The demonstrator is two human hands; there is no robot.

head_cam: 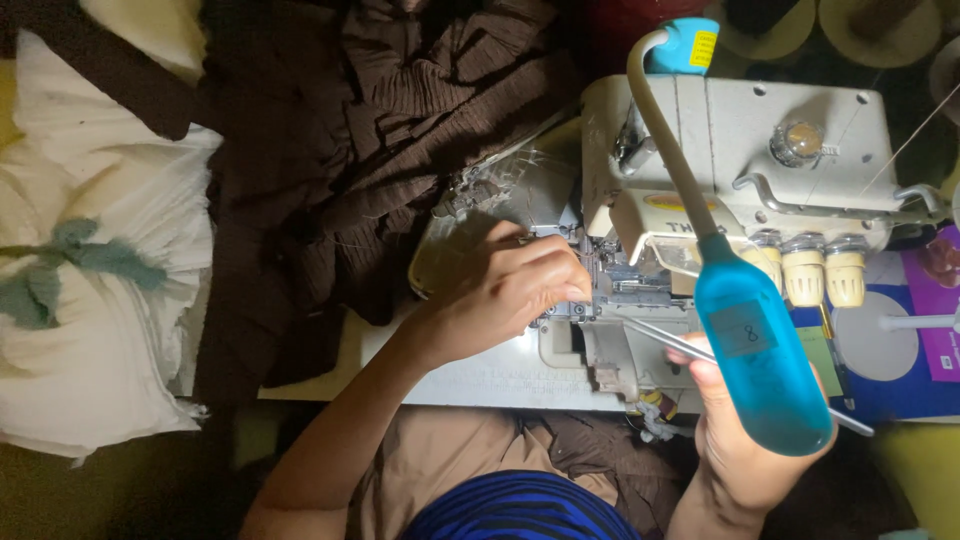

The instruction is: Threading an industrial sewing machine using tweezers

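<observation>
1. Head view looks straight down on a cream sewing machine (pixel 740 130) on a white bench (pixel 470 380), an overlock type with three pale tension knobs (pixel 805 270) along its front.
2. Brown ribbed fabric (pixel 380 130) lies piled to the left of the machine and well back from the needle area; no part of it seems to be under the presser foot, so as far as can be judged no stitching is in hand.
3. White cloth bundle (pixel 100 300), tied with a teal strip, sits further left, apart from the work.
4. Blue lamp head (pixel 760 350) on a bent cream stalk hangs over the front of the machine and hides part of the right hand (pixel 735 440).
5. Left hand (pixel 500 290) rests at the needle area (pixel 600 280), its grip pinched with fingertips together; thread is too fine to make out there, so what it grasps cannot be told.
6. Right hand's grip is clenched on thin metal tweezers (pixel 665 340), whose tip points up and left toward the needle area.
7. Judging by the open front and both hands at the needle, this looks like threading or adjusting, with sewing not yet begun.
</observation>
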